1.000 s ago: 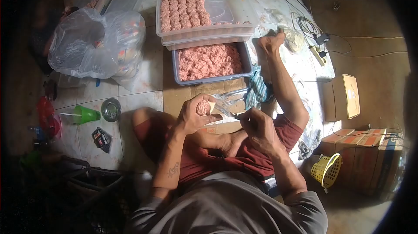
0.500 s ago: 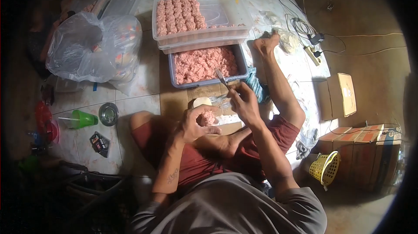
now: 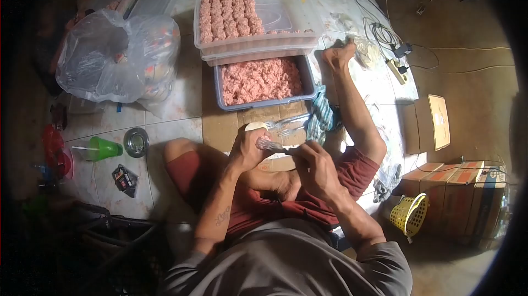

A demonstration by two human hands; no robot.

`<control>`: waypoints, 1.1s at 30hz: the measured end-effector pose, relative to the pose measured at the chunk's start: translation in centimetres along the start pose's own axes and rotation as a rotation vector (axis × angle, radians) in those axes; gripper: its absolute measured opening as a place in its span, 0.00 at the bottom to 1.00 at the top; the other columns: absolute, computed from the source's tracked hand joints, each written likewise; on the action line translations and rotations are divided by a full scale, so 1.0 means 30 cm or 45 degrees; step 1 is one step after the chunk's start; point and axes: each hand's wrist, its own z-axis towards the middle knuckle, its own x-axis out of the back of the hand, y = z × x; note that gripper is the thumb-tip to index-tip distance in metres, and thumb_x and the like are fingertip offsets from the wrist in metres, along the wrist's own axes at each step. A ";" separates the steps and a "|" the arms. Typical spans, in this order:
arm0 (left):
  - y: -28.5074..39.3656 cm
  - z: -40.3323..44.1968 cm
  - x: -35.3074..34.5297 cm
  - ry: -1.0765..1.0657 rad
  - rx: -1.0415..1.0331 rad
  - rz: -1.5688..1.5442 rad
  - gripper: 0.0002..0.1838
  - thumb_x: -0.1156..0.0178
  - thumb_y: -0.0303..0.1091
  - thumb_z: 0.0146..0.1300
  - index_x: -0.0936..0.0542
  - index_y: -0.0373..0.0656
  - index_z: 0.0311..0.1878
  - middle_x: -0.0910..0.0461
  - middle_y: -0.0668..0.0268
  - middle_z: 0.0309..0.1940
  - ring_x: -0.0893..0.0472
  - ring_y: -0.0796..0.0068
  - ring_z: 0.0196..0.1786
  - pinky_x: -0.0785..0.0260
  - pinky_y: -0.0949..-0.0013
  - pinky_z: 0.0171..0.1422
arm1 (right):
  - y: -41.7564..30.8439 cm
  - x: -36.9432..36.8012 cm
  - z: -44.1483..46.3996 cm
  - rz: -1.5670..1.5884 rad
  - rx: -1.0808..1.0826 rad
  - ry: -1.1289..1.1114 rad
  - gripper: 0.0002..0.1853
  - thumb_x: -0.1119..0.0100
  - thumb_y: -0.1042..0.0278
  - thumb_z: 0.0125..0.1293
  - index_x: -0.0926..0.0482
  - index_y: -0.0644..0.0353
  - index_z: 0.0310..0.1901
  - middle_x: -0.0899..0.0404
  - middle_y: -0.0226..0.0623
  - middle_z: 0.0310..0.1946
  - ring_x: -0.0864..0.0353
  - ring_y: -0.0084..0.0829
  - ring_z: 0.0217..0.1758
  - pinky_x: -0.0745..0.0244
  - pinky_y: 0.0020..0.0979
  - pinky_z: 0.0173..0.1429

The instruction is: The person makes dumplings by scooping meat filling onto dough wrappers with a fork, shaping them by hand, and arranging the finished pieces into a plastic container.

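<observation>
My left hand [image 3: 248, 150] is wrapped round a lump of pink minced meat [image 3: 263, 141], only partly visible between the fingers. A fork [image 3: 275, 146] is gripped in my right hand [image 3: 316, 165], its tines against the meat. Just beyond my left hand lies a pale round piece [image 3: 255, 126] on the cardboard [image 3: 220, 126]. Two more forks [image 3: 291, 121] rest there beside a blue striped cloth [image 3: 320, 115]. A grey-blue tub [image 3: 221, 93] of minced meat stands ahead, and a clear container [image 3: 313, 16] with rows of meat lumps is behind it.
To the left are plastic bags [image 3: 93, 59], a green cup [image 3: 105, 148], a glass dish [image 3: 136, 142] and a small black tray [image 3: 125, 180]. On the right are a power strip [image 3: 397, 71], cables, cardboard boxes [image 3: 440, 202] and a yellow basket [image 3: 404, 213].
The fork in my right hand has come back from over the tub to the meat in my left hand. My left hand has closed more around the lump.
</observation>
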 end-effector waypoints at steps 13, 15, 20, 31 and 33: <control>-0.088 -0.007 -0.001 0.137 -0.048 -0.209 0.30 0.17 0.45 0.52 0.21 0.37 0.50 0.16 0.63 0.42 0.17 0.69 0.44 0.23 0.63 0.51 | 0.063 -0.021 0.114 0.165 0.091 0.147 0.09 0.43 0.81 0.66 0.18 0.66 0.46 0.20 0.55 0.39 0.18 0.56 0.44 0.22 0.44 0.48; -0.017 -0.009 0.062 0.092 -0.029 -0.257 0.32 0.19 0.47 0.55 0.22 0.35 0.53 0.16 0.62 0.41 0.16 0.69 0.42 0.22 0.63 0.49 | 0.098 0.017 0.234 -0.018 0.139 0.312 0.09 0.45 0.81 0.65 0.18 0.67 0.45 0.20 0.56 0.38 0.19 0.59 0.43 0.24 0.50 0.46; -0.075 0.012 0.024 0.012 0.100 -0.888 0.29 0.28 0.47 0.67 0.24 0.34 0.59 0.17 0.62 0.45 0.17 0.75 0.48 0.22 0.69 0.51 | 0.380 -0.005 0.488 -0.815 0.279 -0.023 0.12 0.47 0.80 0.62 0.18 0.66 0.46 0.21 0.58 0.37 0.21 0.58 0.38 0.24 0.52 0.47; 0.016 0.051 0.165 0.441 -0.076 -0.962 0.35 0.33 0.37 0.70 0.34 0.33 0.74 0.23 0.57 0.64 0.20 0.73 0.59 0.26 0.67 0.63 | -0.055 0.109 0.613 -0.087 0.433 -0.048 0.13 0.36 0.75 0.62 0.22 0.66 0.48 0.19 0.49 0.36 0.18 0.51 0.44 0.22 0.44 0.50; -0.134 0.044 0.188 0.625 0.036 -0.873 0.24 0.37 0.32 0.72 0.27 0.33 0.67 0.19 0.58 0.56 0.19 0.75 0.53 0.25 0.69 0.59 | -0.143 0.227 0.728 0.017 0.207 -0.053 0.13 0.37 0.75 0.64 0.22 0.67 0.49 0.18 0.50 0.36 0.15 0.45 0.39 0.21 0.40 0.44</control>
